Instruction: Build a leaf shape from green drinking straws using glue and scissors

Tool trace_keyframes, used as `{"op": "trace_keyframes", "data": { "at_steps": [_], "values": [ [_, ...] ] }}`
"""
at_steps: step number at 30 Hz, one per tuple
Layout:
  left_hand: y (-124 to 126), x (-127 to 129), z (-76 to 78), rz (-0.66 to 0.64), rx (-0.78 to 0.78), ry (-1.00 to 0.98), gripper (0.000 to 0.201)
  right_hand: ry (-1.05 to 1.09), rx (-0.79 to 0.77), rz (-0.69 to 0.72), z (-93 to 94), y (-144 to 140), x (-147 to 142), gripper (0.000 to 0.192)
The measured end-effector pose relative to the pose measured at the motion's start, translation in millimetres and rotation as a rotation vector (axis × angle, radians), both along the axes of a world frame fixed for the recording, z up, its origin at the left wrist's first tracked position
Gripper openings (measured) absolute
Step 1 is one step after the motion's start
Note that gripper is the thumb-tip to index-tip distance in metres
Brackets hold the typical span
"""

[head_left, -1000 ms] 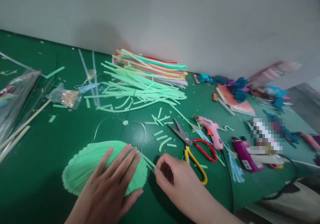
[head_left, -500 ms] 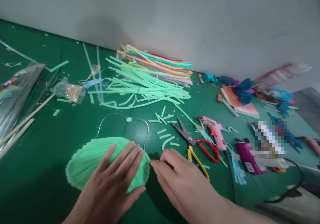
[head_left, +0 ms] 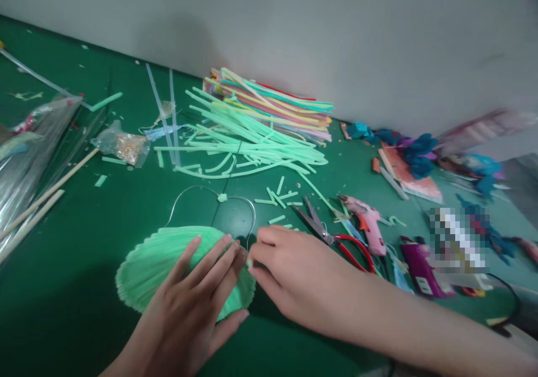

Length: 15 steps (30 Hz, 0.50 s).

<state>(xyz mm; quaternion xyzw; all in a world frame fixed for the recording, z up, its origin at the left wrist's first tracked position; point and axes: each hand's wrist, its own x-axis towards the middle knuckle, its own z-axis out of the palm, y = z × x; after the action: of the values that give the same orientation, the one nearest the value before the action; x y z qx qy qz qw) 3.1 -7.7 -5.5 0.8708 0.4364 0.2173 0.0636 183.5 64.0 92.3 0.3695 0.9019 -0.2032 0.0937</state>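
A ribbed, fan-like oval of mint-green pipe cleaners [head_left: 147, 265] lies in front of me, with a thin wire [head_left: 170, 212] curving from its top edge in two arcs. A small green knot [head_left: 222, 198] joins the arcs. My left hand [head_left: 197, 287] rests flat on the oval, fingers stretched out. At its right edge, beside the wire's right end, my right hand [head_left: 290, 265] is closed in a pinch. A small green pipe cleaner tip [head_left: 250, 263] shows between thumb and fingers; whether it belongs to the oval, I cannot tell.
Loose green pipe cleaners [head_left: 252, 147] and a coloured bundle [head_left: 286, 108] lie behind. Short cut pieces [head_left: 277, 198], scissors [head_left: 323, 231] and a pink glue gun [head_left: 365, 226] are to the right, with a purple device [head_left: 424, 268] beyond. Sticks [head_left: 42, 209] and a bead bag [head_left: 126, 147] lie left.
My right hand has moved slightly up and left along the oval's edge, its forearm now covering the yellow handles. The left hand stays flat on the oval. The view has shifted slightly.
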Motion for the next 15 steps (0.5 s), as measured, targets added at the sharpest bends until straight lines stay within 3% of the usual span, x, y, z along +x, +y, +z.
{"op": "trace_keyframes", "data": {
  "at_steps": [4,8,15],
  "values": [
    [-1,1,-1.7,0.025,-0.005,-0.053,0.041,0.051,-0.132,0.041,5.9,31,-10,0.009],
    [1,0,1.5,0.017,0.011,-0.026,0.039,0.145,-0.302,0.075,0.3,51,-15,0.005],
    [1,-1,2.0,0.005,0.001,-0.021,0.041,0.233,-0.32,-0.041,-8.5,47,-5,0.005]
  ]
}}
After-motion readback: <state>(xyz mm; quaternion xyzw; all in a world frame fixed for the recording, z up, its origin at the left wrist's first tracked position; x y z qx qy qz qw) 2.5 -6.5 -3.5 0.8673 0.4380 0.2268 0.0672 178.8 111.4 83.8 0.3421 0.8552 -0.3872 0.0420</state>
